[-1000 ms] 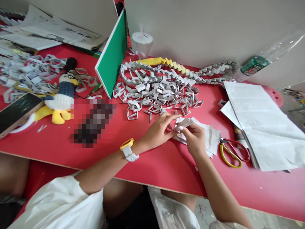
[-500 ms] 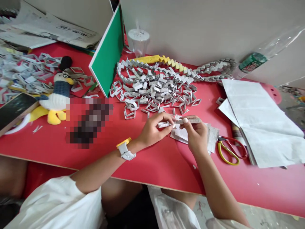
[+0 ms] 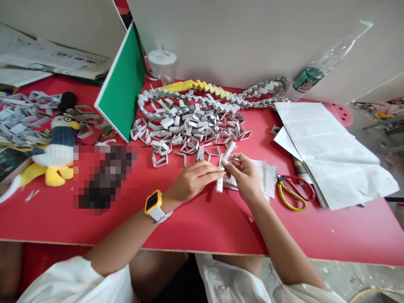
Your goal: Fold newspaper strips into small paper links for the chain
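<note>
Between my two hands is a narrow folded paper strip (image 3: 227,152), slanting with one end up and away and the other end down toward me. My left hand (image 3: 193,181), with a yellow-and-white watch (image 3: 153,202) on its wrist, pinches the strip near its middle. From the other side, my right hand (image 3: 242,171) grips it between thumb and fingers. Under and beside the right hand lie printed paper pieces (image 3: 267,179). Just beyond both hands spreads a pile of folded paper links (image 3: 192,126). My fingertips partly hide the strip's middle.
A woven paper chain (image 3: 252,97) curves behind the pile. Yellow-and-red-handled scissors (image 3: 293,193) and large white sheets (image 3: 334,155) lie to the right. A lidded cup (image 3: 162,65), a plastic bottle (image 3: 311,78), a green board (image 3: 124,84) and a plush bird (image 3: 61,143) also stand around.
The paper strip has turned from lying nearly level to a steep slant, and both hands have shifted with it. My left wrist has rolled, showing the watch face. The whole view has shifted.
</note>
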A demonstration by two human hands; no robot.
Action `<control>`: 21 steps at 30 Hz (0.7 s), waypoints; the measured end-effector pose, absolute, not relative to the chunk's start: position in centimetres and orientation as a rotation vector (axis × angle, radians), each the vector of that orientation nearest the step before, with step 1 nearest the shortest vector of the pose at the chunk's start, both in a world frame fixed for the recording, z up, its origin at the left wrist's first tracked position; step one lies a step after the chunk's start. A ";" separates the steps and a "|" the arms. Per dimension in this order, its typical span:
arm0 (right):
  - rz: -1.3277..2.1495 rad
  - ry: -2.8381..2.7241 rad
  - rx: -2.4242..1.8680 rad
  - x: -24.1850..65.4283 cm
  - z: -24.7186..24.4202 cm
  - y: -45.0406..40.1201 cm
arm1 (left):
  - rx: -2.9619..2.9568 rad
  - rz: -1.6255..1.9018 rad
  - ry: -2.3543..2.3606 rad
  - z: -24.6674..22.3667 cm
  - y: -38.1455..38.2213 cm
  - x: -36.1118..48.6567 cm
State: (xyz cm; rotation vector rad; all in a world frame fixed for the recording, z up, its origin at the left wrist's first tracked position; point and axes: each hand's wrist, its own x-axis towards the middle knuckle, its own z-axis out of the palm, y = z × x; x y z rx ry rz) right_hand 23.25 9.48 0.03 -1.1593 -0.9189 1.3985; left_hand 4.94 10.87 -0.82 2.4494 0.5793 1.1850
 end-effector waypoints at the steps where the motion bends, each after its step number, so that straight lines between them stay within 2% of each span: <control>1: 1.408 -0.904 -1.152 23.3 0.0 9.5 | 2.450 1.183 0.577 -0.8 10.9 4.9; 12: 1.473 -0.882 -1.127 22.9 0.2 9.4 | 2.483 1.129 0.660 -1.2 11.5 4.4; 21: 1.496 -0.843 -1.140 22.8 0.2 9.2 | 2.177 1.140 0.681 -0.1 11.5 5.1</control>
